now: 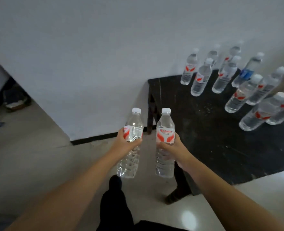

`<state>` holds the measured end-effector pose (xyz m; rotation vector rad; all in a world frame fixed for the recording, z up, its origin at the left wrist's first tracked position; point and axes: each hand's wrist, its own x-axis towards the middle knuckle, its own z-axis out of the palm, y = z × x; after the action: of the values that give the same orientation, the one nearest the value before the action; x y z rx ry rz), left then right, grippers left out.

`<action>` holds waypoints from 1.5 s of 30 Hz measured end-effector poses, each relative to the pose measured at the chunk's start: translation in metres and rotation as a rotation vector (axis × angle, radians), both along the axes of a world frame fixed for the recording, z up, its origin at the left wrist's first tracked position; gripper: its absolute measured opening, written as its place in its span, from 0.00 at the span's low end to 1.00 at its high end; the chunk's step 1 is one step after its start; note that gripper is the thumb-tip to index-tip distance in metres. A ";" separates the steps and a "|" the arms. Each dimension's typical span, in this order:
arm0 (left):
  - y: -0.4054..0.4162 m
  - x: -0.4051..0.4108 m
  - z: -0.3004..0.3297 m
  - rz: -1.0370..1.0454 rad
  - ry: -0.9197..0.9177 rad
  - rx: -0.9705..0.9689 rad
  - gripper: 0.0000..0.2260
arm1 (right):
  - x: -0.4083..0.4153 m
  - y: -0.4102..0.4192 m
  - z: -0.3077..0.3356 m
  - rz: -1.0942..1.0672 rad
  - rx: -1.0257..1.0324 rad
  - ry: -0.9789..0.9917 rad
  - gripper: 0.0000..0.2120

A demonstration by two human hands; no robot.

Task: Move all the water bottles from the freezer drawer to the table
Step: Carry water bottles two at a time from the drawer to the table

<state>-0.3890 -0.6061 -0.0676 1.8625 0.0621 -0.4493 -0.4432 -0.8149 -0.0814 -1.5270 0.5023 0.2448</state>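
I see a plain white wall [104, 47] and a pale glossy floor [37, 155]. The black table [204, 130] has a scratched, matte top, and a group of clear plastic bottles [238, 80] stands upright on it (white caps, mostly red labels). My left hand [126, 142] grips one ribbed bottle [131, 147] around its middle; my right hand [174, 147] grips the other bottle [165, 144], both held upright before the table.
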 end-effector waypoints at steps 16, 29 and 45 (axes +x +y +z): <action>-0.211 0.264 0.004 -0.670 -0.022 0.119 0.34 | 0.128 -0.129 -0.002 -0.671 -0.052 0.040 0.38; -0.364 0.247 -0.007 -0.955 0.081 -0.035 0.28 | 0.083 -0.206 -0.010 -1.164 -0.199 -0.007 0.33; -0.397 0.244 -0.042 -1.090 -0.056 -0.071 0.29 | 0.079 -0.231 -0.036 -1.129 -0.319 0.078 0.34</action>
<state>-0.1454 -1.0035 -0.1094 1.7017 -1.0312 -1.1074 -0.3641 -1.0461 -0.1175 -1.3134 1.4190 -0.6807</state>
